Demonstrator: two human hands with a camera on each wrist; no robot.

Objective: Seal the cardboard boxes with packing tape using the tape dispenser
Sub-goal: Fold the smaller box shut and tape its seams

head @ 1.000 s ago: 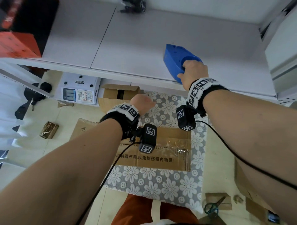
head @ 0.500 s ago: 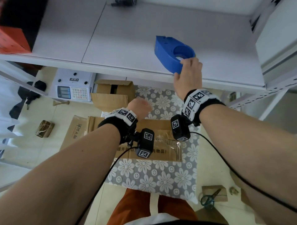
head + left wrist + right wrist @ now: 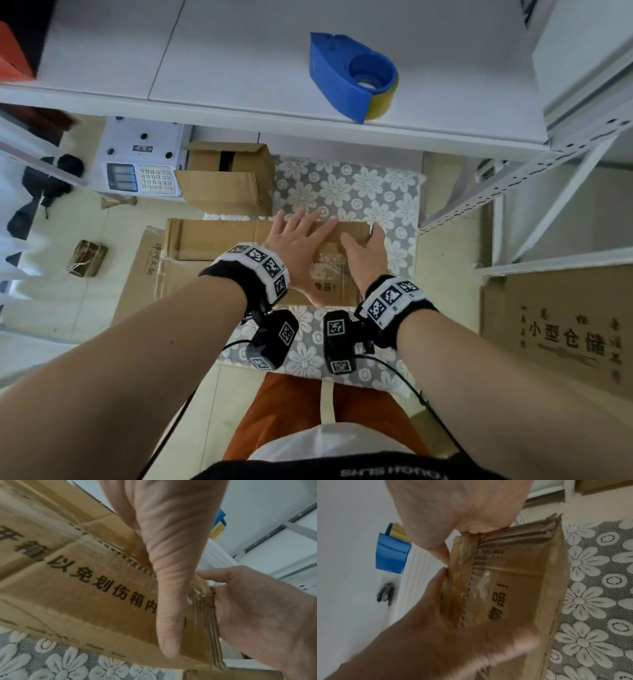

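Note:
A brown cardboard box [image 3: 219, 240] printed with black characters lies on the floral cloth [image 3: 346, 192], clear tape [image 3: 329, 270] along its top seam. My left hand [image 3: 298, 236] lies flat on the box top, fingers spread; in the left wrist view its thumb [image 3: 171, 601] reaches across the box [image 3: 68, 588]. My right hand [image 3: 363, 253] presses against the box's right end [image 3: 522, 588], thumb over the top edge, fingers straight. The blue tape dispenser [image 3: 342, 75] with its yellowish roll stands alone on the white shelf [image 3: 239, 68], a long way above both hands.
A small open carton [image 3: 226, 178] sits at the cloth's far left, beside a white scale [image 3: 140, 161]. Flattened cardboard [image 3: 144, 267] lies left of the box. A perforated shelf upright [image 3: 513, 185] and a printed carton [image 3: 561, 325] stand to the right.
My right hand let go of the dispenser on the shelf and came down to the box's right end. My left hand opened from a fist and lies flat on the box.

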